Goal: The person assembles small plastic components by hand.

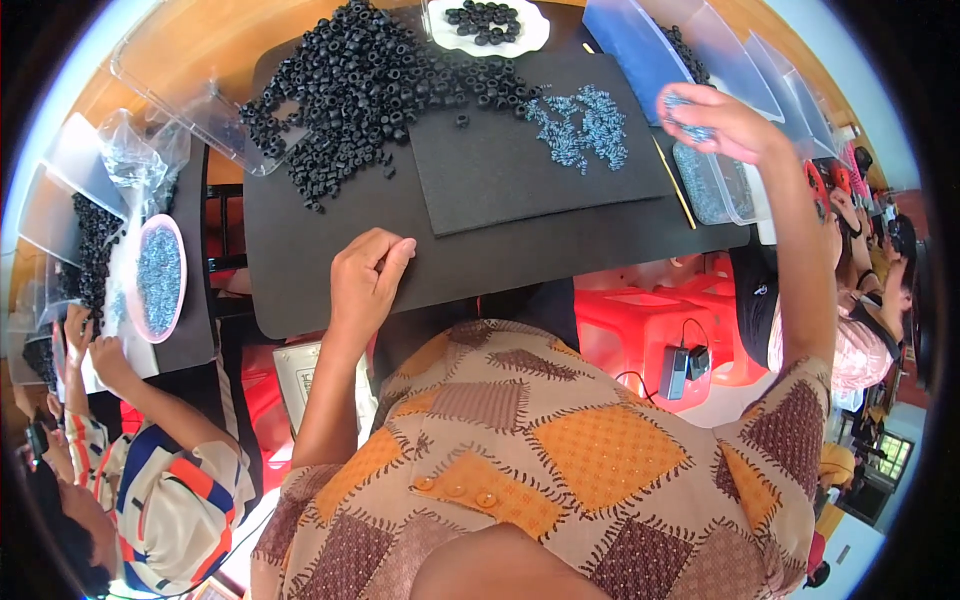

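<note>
My right hand is raised at the right, over the side of a clear plastic box. Its fingers curl around a handful of small blue pieces, too small to name by kind. More such blue pieces lie loosely spread on a black mat at the middle of the table, and others fill the clear box below my hand. At the table's near side, my left hand rests as a loose fist, thumb alongside, with nothing seen in it.
A large heap of black ring-shaped parts covers the table's far left. Behind the mat stands a white plate with black parts. A thin yellow stick lies right. Red stools stand below the table. Another person works at the left.
</note>
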A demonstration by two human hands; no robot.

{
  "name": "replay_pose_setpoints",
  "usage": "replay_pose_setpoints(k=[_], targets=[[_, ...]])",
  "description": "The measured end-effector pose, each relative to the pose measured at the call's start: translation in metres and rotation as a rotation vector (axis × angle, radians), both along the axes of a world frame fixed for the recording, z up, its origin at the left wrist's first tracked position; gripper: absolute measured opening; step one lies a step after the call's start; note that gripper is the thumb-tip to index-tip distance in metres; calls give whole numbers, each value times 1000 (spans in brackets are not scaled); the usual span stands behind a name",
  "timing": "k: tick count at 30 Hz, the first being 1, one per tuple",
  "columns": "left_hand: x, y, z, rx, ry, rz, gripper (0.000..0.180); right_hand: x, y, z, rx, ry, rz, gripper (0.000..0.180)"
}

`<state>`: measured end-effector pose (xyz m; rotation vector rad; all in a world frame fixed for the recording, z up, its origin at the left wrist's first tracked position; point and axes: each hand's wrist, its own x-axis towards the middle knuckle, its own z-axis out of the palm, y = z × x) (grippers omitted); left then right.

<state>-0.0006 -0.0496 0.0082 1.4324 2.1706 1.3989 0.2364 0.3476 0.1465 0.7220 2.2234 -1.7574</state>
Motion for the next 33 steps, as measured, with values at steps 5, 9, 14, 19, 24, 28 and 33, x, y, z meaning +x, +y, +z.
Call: replay_pose_setpoints(k=[5, 9, 14, 19, 24, 28, 33], targets=[[2, 2, 5, 9, -6, -3, 21, -61, -12, -55, 277, -28, -39, 30], [4, 3, 9, -6, -22, -3, 19, -84, -21, -104, 1053, 267, 169, 24], [6, 1, 15, -48, -10, -6, 19, -80, -49, -106, 1157, 265, 156, 25], [5, 1, 11, -56, -3, -4, 19, -62, -47, -119, 1165, 461, 91, 42], [3, 1, 7, -60, -5, 3, 19, -64, -72, -150, 1376, 465, 0, 51], [3, 0, 7, -54, 16, 12, 20, -67, -83, -152, 1476, 417, 67, 58], [1, -1, 3, -72, 24, 21, 20, -67, -78, -161, 1467, 398, -28, 59]])
